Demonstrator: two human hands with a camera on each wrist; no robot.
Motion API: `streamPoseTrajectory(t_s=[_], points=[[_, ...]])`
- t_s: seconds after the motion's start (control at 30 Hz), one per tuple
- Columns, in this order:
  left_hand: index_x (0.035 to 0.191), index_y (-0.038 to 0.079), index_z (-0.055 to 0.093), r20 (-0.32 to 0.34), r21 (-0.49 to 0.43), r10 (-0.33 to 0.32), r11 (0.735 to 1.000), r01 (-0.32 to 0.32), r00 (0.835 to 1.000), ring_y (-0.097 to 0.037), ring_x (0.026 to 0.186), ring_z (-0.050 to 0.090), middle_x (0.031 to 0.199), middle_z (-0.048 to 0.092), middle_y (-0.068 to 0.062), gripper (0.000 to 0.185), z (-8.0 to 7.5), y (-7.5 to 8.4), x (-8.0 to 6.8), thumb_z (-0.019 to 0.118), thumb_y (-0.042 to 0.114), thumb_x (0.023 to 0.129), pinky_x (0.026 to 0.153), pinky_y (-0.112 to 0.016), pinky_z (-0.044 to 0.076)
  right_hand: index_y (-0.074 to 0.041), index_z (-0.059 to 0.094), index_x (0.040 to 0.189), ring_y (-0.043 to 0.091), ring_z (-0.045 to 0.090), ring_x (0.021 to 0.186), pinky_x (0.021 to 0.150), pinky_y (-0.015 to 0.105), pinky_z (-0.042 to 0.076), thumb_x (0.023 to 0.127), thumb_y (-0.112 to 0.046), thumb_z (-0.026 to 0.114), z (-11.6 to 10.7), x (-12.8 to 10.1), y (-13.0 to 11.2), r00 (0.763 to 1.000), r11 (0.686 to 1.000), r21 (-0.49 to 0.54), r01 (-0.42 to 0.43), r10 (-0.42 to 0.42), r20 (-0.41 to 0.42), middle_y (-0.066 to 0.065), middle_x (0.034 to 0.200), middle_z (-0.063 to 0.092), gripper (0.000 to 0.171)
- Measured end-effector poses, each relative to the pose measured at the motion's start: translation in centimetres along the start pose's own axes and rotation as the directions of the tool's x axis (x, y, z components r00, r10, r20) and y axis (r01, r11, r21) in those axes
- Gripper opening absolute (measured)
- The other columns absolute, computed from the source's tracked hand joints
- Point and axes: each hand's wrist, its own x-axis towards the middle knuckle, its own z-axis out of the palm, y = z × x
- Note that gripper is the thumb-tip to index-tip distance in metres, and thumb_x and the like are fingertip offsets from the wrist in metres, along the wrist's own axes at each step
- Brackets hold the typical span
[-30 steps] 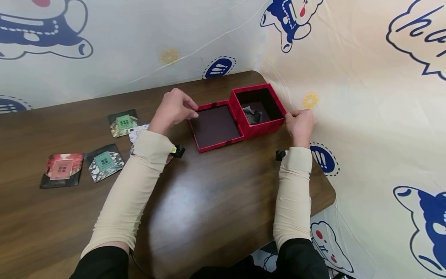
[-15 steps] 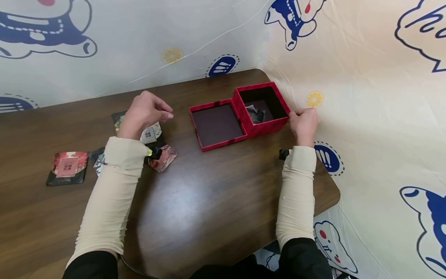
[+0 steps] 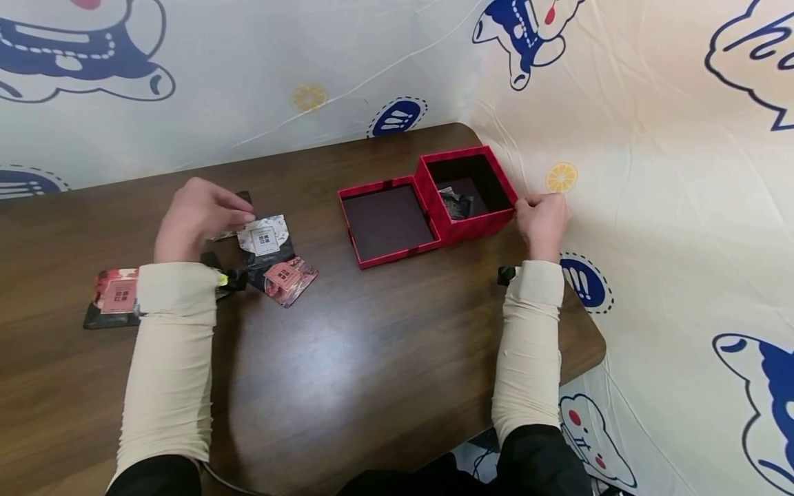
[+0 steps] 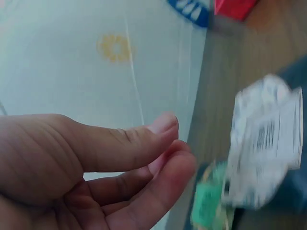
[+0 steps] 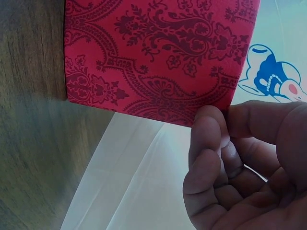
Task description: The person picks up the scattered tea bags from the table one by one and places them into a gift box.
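Right now the left hand (image 3: 197, 219) hangs over a loose cluster of small square foil packets at the left of the dark wooden surface (image 3: 347, 358). Its fingers (image 4: 163, 125) are curled with thumb and forefinger tips close together, just over the white-labelled packet (image 3: 264, 238); whether they already pinch anything I cannot tell, as the wrist view is blurred. A red-labelled packet (image 3: 284, 275) lies just near of the white one, overlapping its edge, and another red-and-black packet (image 3: 114, 297) sits further left, partly hidden by the sleeve.

Meanwhile the right hand (image 3: 543, 217) grips the right near corner of the deep red patterned cardboard box (image 3: 469, 187), fingers (image 5: 207, 143) curled against its wall, likely to steady it. One dark crumpled packet (image 3: 457, 204) lies inside. The box's shallow red lid (image 3: 386, 222) lies upturned, touching the box's left side.

The box stands hard against the cartoon-printed cloth (image 3: 651, 207) at the far right corner, so room is tight there; open wood lies between packets and lid.
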Motion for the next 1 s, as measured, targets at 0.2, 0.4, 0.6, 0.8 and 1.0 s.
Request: streamPoseTrajectory(t_s=[0.2, 0.4, 0.6, 0.8, 1.0], points=[[0.119, -0.005, 0.071, -0.045, 0.004, -0.059, 0.998, 0.059, 0.997, -0.038, 0.099, 0.059, 0.115, 0.065, -0.031, 0.035, -0.3, -2.5, 0.1, 0.076, 0.016, 0.092, 0.08, -0.052, 0.047, -0.007, 0.077, 0.115, 0.026, 0.052, 0.103, 0.068, 0.032, 0.048, 0.101, -0.021, 0.055, -0.2, -0.1, 0.0, 1.0, 1.0, -0.003, -0.005, 0.005, -0.002, 0.015, 0.106, 0.072, 0.03], [0.114, -0.008, 0.072, -0.056, 0.028, -0.053, 0.998, 0.054, 0.997, -0.034, 0.084, 0.066, 0.11, 0.065, -0.033, 0.033, 0.6, -3.3, 1.0, 0.078, 0.013, 0.089, 0.069, -0.044, 0.051, -0.007, 0.077, 0.114, 0.026, 0.05, 0.107, 0.068, 0.032, 0.048, 0.101, -0.021, 0.054, -0.1, -0.1, 0.0, 1.0, 1.0, -0.001, -0.011, 0.011, -0.001, 0.015, 0.106, 0.071, 0.03], [0.104, -0.009, 0.074, -0.096, 0.086, -0.053, 0.994, 0.062, 0.994, -0.043, 0.094, 0.054, 0.109, 0.064, -0.034, 0.027, 1.2, -3.4, 1.4, 0.081, 0.009, 0.086, 0.073, -0.052, 0.05, -0.006, 0.077, 0.114, 0.026, 0.051, 0.104, 0.067, 0.031, 0.049, 0.101, -0.022, 0.054, 0.0, 0.0, 0.0, 1.0, 1.0, -0.001, -0.004, 0.004, 0.003, 0.016, 0.106, 0.072, 0.03], [0.095, -0.007, 0.076, -0.11, 0.145, -0.043, 0.988, 0.059, 0.993, -0.05, 0.101, 0.047, 0.111, 0.062, -0.035, 0.021, 1.4, -3.2, 1.8, 0.083, 0.009, 0.083, 0.086, -0.063, 0.043, -0.005, 0.078, 0.112, 0.025, 0.053, 0.1, 0.067, 0.031, 0.049, 0.101, -0.021, 0.054, 0.0, -0.1, 0.1, 1.0, 1.0, -0.008, -0.001, 0.001, -0.008, 0.015, 0.104, 0.072, 0.03], [0.092, -0.009, 0.073, -0.103, 0.148, -0.048, 0.987, 0.063, 0.994, -0.045, 0.091, 0.05, 0.1, 0.064, -0.03, 0.022, 1.1, -2.9, 1.5, 0.081, 0.01, 0.084, 0.072, -0.054, 0.046, -0.006, 0.077, 0.114, 0.026, 0.052, 0.103, 0.068, 0.032, 0.048, 0.101, -0.021, 0.054, 0.0, 0.0, 0.0, 1.0, 1.0, -0.016, -0.004, 0.004, -0.005, 0.016, 0.106, 0.072, 0.031]])
